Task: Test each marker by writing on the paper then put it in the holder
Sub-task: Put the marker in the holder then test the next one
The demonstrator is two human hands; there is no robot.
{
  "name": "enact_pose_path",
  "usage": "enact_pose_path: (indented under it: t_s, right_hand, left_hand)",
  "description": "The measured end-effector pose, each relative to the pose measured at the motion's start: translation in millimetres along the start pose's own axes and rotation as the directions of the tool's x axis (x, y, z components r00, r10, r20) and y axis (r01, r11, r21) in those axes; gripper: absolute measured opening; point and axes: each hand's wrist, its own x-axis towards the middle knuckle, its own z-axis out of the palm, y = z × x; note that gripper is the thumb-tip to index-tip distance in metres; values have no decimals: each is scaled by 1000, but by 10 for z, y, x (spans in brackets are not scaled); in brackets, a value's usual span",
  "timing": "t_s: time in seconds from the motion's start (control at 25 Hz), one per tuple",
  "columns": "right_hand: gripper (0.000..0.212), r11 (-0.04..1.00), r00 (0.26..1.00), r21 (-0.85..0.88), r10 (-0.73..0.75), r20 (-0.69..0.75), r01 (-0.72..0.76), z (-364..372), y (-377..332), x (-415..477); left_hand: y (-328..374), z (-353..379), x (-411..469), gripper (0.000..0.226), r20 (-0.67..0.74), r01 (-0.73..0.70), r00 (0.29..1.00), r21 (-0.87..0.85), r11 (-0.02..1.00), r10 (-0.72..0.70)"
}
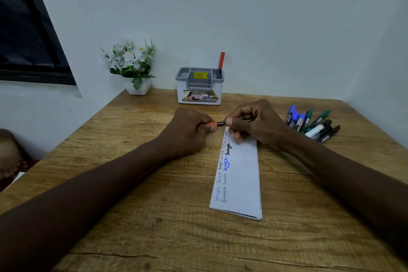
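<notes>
I hold a thin red marker (213,124) level between both hands, just above the far end of the folded white paper (241,174). My left hand (189,131) grips its red cap end. My right hand (254,123) pinches the black barrel. Whether cap and barrel are joined or apart is hidden by my fingers. The paper carries several written words in black, blue, green and red along its left edge. The grey and white holder (199,86) stands at the back of the table with one red marker (220,65) upright in its right slot.
A heap of several blue, green and black markers (311,125) lies right of my right hand. A white pot of artificial flowers (132,66) stands back left against the wall. The wooden table (154,216) ends close on the left; a dark window is far left.
</notes>
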Motion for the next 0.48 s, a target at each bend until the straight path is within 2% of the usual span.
enact_pose_path:
  t_s: [0.08, 0.2, 0.28, 0.32, 0.4, 0.48]
  right_hand:
    - [20, 959, 995, -266, -88, 51, 98, -46, -47, 40]
    - [19, 789, 979, -582, -120, 165, 196, -138, -196, 102]
    - [19, 644, 971, -732, -76, 228, 222, -134, -203, 129]
    - [18, 618, 973, -756, -72, 220, 216, -127, -182, 146]
    - [13, 689, 982, -701, -154, 106, 184, -180, -159, 202]
    - [19, 839, 970, -530, -215, -110, 126, -327, -197, 313]
  left_hand:
    - [20, -25, 21, 15, 1, -9, 1000, 11, 1000, 9]
    - [34, -124, 46, 16, -95, 9, 995, -13, 1000, -10]
    - [30, -173, 45, 24, -190, 80, 977, -111, 991, -100]
    - [26, -188, 40, 29, -236, 127, 958, -155, 980, -162]
    - [23, -210, 31, 33, -304, 197, 917, -214, 957, -257]
    - [42, -219, 21, 27, -238, 189, 939, -247, 950, -248]
